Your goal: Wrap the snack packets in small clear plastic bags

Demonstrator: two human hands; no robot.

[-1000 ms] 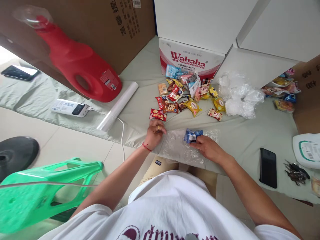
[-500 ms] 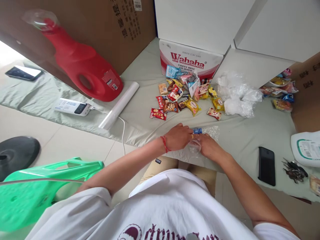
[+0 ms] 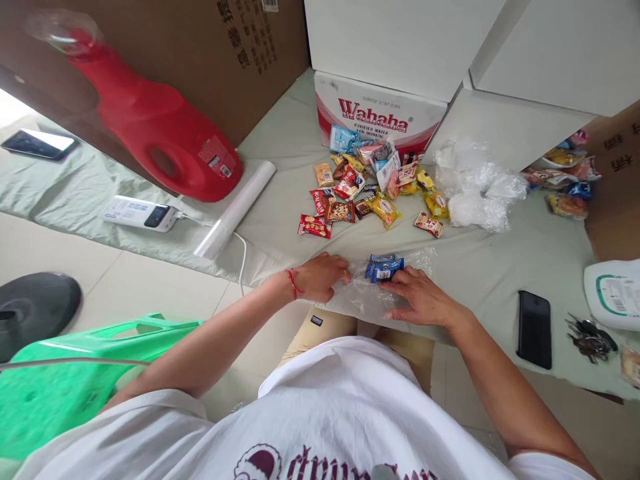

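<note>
Two or so small blue snack packets (image 3: pixel 384 268) lie together on a sheet of clear plastic film (image 3: pixel 364 303) near the cloth's front edge. My left hand (image 3: pixel 320 277) is at the film's left side, its fingers curled and pinched on the plastic. From the right, my right hand (image 3: pixel 423 297) reaches in with fingers apart, the fingertips touching the right end of the blue packets and the thumb over the film. Behind the hands is a loose pile of wrapped snacks (image 3: pixel 341 212) in red, brown and yellow wrappers.
A roll of clear film (image 3: pixel 235 210) and a red jug (image 3: pixel 165 140) stand to the left, near a white power bank (image 3: pixel 140 213). Crumpled plastic-wrapped bundles (image 3: pixel 480 190) lie behind on the right. A black phone (image 3: pixel 534 330) and keys (image 3: pixel 591 339) are at right.
My hands have moved apart, the left one leftward and the right one slightly right. The film now lies spread flatter, and the blue packets on it are uncovered.
</note>
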